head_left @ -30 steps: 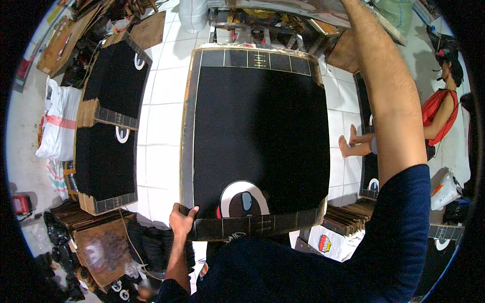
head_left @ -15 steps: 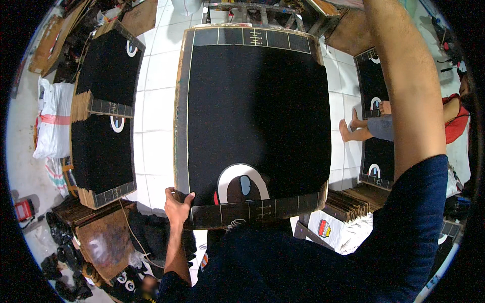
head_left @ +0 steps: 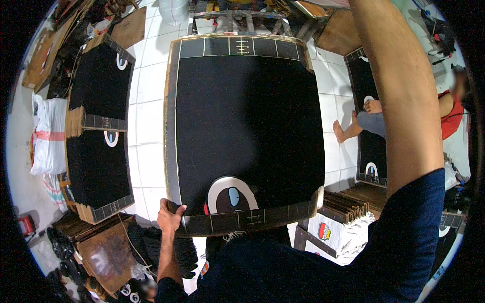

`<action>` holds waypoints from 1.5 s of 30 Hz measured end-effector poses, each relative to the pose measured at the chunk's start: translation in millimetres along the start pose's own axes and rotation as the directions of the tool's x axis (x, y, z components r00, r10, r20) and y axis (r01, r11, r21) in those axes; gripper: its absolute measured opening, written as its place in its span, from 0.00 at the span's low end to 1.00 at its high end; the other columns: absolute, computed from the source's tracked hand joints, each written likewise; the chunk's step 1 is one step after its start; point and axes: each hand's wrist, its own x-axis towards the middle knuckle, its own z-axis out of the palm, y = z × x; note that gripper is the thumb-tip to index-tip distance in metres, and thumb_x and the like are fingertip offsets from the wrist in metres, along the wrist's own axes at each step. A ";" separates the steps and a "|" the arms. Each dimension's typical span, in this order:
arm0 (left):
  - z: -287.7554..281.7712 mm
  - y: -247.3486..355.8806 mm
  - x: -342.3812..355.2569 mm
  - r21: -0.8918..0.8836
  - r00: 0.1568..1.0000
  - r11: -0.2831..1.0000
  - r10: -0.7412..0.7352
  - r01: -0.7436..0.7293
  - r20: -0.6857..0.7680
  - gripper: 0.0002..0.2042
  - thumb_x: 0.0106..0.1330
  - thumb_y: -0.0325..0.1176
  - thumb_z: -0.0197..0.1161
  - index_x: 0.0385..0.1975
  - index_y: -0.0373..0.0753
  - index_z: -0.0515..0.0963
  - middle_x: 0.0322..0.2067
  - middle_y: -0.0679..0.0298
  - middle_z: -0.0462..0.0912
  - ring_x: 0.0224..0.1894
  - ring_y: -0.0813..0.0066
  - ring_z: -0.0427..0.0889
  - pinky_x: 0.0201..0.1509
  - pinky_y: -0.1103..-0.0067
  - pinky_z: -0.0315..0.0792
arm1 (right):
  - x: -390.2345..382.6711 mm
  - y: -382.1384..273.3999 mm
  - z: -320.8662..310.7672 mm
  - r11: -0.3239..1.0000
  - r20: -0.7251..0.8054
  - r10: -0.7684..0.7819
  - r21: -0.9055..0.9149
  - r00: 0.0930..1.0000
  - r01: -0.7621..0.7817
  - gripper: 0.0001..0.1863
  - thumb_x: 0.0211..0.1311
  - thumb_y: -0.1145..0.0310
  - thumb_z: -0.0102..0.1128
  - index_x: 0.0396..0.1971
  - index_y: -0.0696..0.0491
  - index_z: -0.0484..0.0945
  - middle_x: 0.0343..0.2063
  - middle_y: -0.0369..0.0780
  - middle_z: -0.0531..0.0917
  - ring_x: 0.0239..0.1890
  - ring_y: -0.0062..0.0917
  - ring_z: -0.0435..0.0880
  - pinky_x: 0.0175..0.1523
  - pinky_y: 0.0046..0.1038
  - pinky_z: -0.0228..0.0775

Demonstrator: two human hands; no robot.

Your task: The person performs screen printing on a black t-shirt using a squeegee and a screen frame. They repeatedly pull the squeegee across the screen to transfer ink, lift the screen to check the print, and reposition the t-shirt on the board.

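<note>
My left hand (head_left: 172,214) grips the lower left corner of a large board (head_left: 170,126), thumb on top. The board carries black fabric (head_left: 247,116) with a printed white, brown and pale blue oval shape (head_left: 224,189) near its lower edge, and grid-marked strips along top and bottom. My right arm (head_left: 404,101) stretches up past the board's right side, and its hand is outside the picture at the top.
Similar printed boards lie stacked at left (head_left: 96,171) and right (head_left: 369,146). A barefoot person (head_left: 449,113) in red is at the right. White sacks (head_left: 48,126), cardboard stacks (head_left: 343,207), a metal frame (head_left: 237,22) and tiled floor (head_left: 146,151) surround me.
The board and my left hand have moved slightly leftward in the picture. My right arm stays raised, slightly farther right than a second ago. The person at the right appears shifted rightward.
</note>
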 end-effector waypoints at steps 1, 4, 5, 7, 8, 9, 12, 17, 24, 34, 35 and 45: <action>-2.9 0.1 1.5 -0.006 1.000 1.000 0.005 -0.005 0.014 0.33 0.51 0.51 0.82 0.49 0.37 0.72 0.36 0.49 0.87 0.41 0.46 0.88 0.47 0.60 0.79 | 0.6 -0.3 0.5 1.000 0.009 0.010 -0.006 1.000 -0.010 0.50 0.44 0.16 0.60 0.40 0.54 0.91 0.42 0.52 0.90 0.47 0.42 0.89 0.53 0.40 0.79; -5.4 2.0 1.7 0.002 1.000 1.000 0.007 -0.007 -0.005 0.32 0.51 0.50 0.82 0.46 0.37 0.72 0.34 0.51 0.86 0.38 0.48 0.86 0.45 0.61 0.78 | 1.4 -1.4 0.4 1.000 -0.025 0.000 -0.015 1.000 0.000 0.52 0.43 0.15 0.59 0.39 0.55 0.91 0.42 0.53 0.89 0.46 0.42 0.90 0.54 0.39 0.79; -3.9 3.8 0.6 -0.013 0.999 1.000 0.027 -0.027 -0.030 0.32 0.51 0.50 0.82 0.44 0.36 0.72 0.32 0.53 0.84 0.37 0.51 0.85 0.44 0.61 0.77 | 2.9 -1.5 0.9 1.000 -0.028 -0.008 -0.022 1.000 0.007 0.52 0.43 0.15 0.59 0.39 0.55 0.91 0.42 0.53 0.89 0.46 0.42 0.90 0.54 0.39 0.79; -0.1 5.8 -3.2 -0.049 0.998 0.998 0.046 -0.048 -0.044 0.31 0.51 0.50 0.82 0.42 0.36 0.72 0.31 0.54 0.83 0.35 0.53 0.84 0.43 0.62 0.77 | 4.9 -0.7 0.6 1.000 -0.013 -0.007 0.003 1.000 0.007 0.51 0.43 0.15 0.58 0.40 0.54 0.91 0.43 0.53 0.89 0.47 0.42 0.89 0.55 0.39 0.79; 1.9 6.2 -5.5 -0.069 0.999 0.997 0.043 -0.045 -0.032 0.31 0.51 0.51 0.82 0.42 0.36 0.72 0.31 0.54 0.83 0.36 0.53 0.84 0.43 0.62 0.76 | 6.2 -0.2 0.7 1.000 -0.005 0.006 -0.006 1.000 -0.006 0.51 0.43 0.15 0.58 0.40 0.53 0.91 0.43 0.53 0.89 0.47 0.41 0.89 0.55 0.39 0.79; 3.2 6.2 -7.9 -0.080 1.000 0.997 0.019 -0.020 -0.006 0.31 0.52 0.51 0.82 0.43 0.36 0.72 0.32 0.54 0.83 0.36 0.53 0.84 0.43 0.62 0.76 | 7.4 0.6 0.6 1.000 0.001 0.018 -0.013 1.000 -0.018 0.51 0.43 0.15 0.58 0.41 0.53 0.91 0.43 0.53 0.89 0.47 0.41 0.89 0.56 0.39 0.79; 5.3 3.9 -10.2 -0.053 0.999 0.998 0.031 -0.031 -0.015 0.32 0.52 0.51 0.82 0.46 0.37 0.72 0.33 0.51 0.85 0.38 0.48 0.86 0.44 0.61 0.78 | 12.8 0.4 3.4 1.000 -0.014 -0.021 0.006 1.000 0.021 0.51 0.43 0.15 0.58 0.40 0.54 0.91 0.43 0.54 0.89 0.48 0.42 0.89 0.56 0.39 0.78; 16.2 -2.3 -3.6 -0.025 1.000 0.999 -0.024 0.024 0.002 0.33 0.50 0.52 0.83 0.45 0.36 0.73 0.33 0.51 0.85 0.38 0.48 0.86 0.44 0.61 0.78 | 13.9 -3.5 3.1 0.999 -0.090 0.031 -0.024 0.995 -0.033 0.48 0.45 0.17 0.61 0.40 0.52 0.91 0.44 0.53 0.89 0.49 0.45 0.89 0.58 0.41 0.78; 35.5 -13.5 13.9 -0.077 0.999 0.997 0.000 -0.004 -0.048 0.31 0.44 0.54 0.85 0.36 0.36 0.79 0.39 0.54 0.79 0.43 0.53 0.82 0.48 0.62 0.78 | 7.4 -8.1 -9.8 1.000 -0.016 0.006 0.021 1.000 -0.006 0.47 0.47 0.20 0.62 0.43 0.53 0.90 0.40 0.55 0.89 0.46 0.46 0.89 0.53 0.41 0.80; 1.0 132.5 137.2 0.197 0.783 0.893 0.450 -0.405 -0.429 0.35 0.61 0.59 0.72 0.55 0.31 0.79 0.57 0.45 0.78 0.62 0.46 0.74 0.68 0.54 0.62 | 31.2 0.2 -4.8 0.999 0.008 0.044 -0.026 0.999 -0.044 0.56 0.44 0.16 0.58 0.41 0.63 0.88 0.42 0.57 0.88 0.48 0.48 0.89 0.55 0.42 0.79; 2.9 172.8 158.1 0.192 0.722 0.839 0.538 -0.510 -0.435 0.36 0.63 0.59 0.70 0.58 0.32 0.78 0.60 0.43 0.76 0.64 0.46 0.72 0.69 0.53 0.61 | 34.9 1.6 -4.4 0.999 0.011 0.041 -0.008 0.999 -0.041 0.56 0.44 0.16 0.58 0.41 0.62 0.88 0.43 0.57 0.88 0.48 0.48 0.88 0.55 0.42 0.79; 79.4 516.9 330.6 0.385 0.587 0.605 0.790 -0.697 -0.177 0.47 0.66 0.74 0.51 0.75 0.41 0.63 0.78 0.49 0.53 0.81 0.49 0.46 0.80 0.44 0.39 | 83.8 16.3 3.8 0.997 0.046 -0.072 0.031 0.996 0.071 0.55 0.50 0.18 0.56 0.55 0.58 0.84 0.58 0.55 0.82 0.62 0.46 0.81 0.67 0.38 0.72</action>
